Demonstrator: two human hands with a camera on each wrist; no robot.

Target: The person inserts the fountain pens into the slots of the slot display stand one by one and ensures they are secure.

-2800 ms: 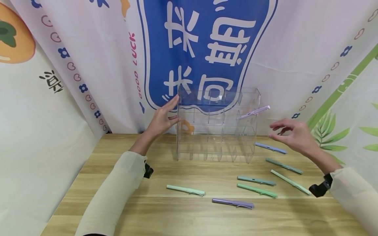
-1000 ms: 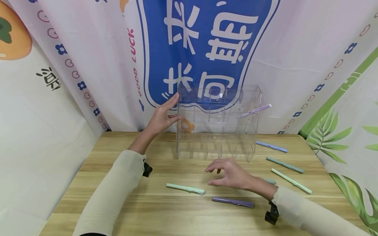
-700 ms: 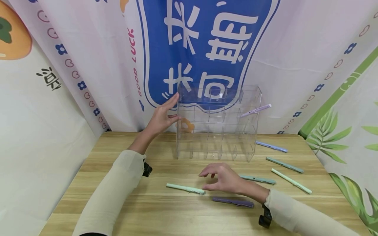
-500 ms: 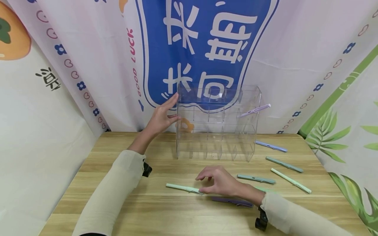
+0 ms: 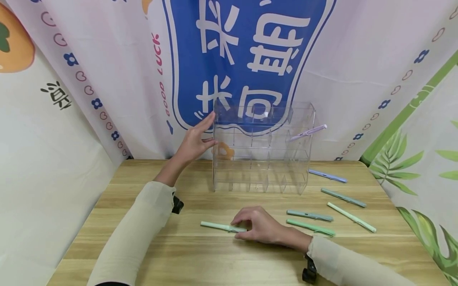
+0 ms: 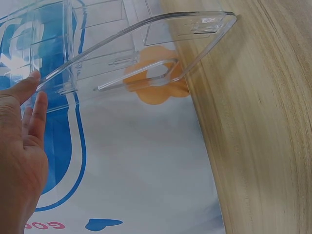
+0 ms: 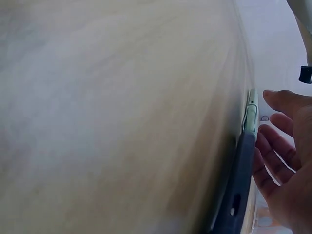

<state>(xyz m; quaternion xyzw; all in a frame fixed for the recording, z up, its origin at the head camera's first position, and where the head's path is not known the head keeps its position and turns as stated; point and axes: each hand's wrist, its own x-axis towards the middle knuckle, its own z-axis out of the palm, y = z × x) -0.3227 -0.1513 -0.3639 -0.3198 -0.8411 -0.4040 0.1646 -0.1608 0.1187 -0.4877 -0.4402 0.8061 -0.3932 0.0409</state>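
A clear acrylic rack with compartments [image 5: 262, 160] stands upright at the table's back. My left hand [image 5: 193, 143] touches its left side with extended fingers; in the left wrist view the fingertips lie at the rack's clear edge [image 6: 122, 32]. A lilac pen [image 5: 311, 132] sticks out at a slant from a right-hand compartment. My right hand [image 5: 262, 226] is low over the table, thumb and fingers apart on either side of a pale green pen's [image 5: 218, 226] clip end. In the right wrist view that pen [image 7: 251, 114] lies beside the fingers, with a dark pen [image 7: 239, 190] nearer the camera.
Right of my right hand lie a teal pen [image 5: 309, 215] and a green pen [image 5: 311, 227]. Farther right are another teal pen [image 5: 343, 197], a light green pen [image 5: 351, 217] and a blue pen [image 5: 327, 176]. A printed curtain [image 5: 343, 79] hangs behind the table.
My right hand has come from the rack's right side, leftward and down, to the pale green pen. It now covers the purple pen in the head view. My left hand stays on the rack.
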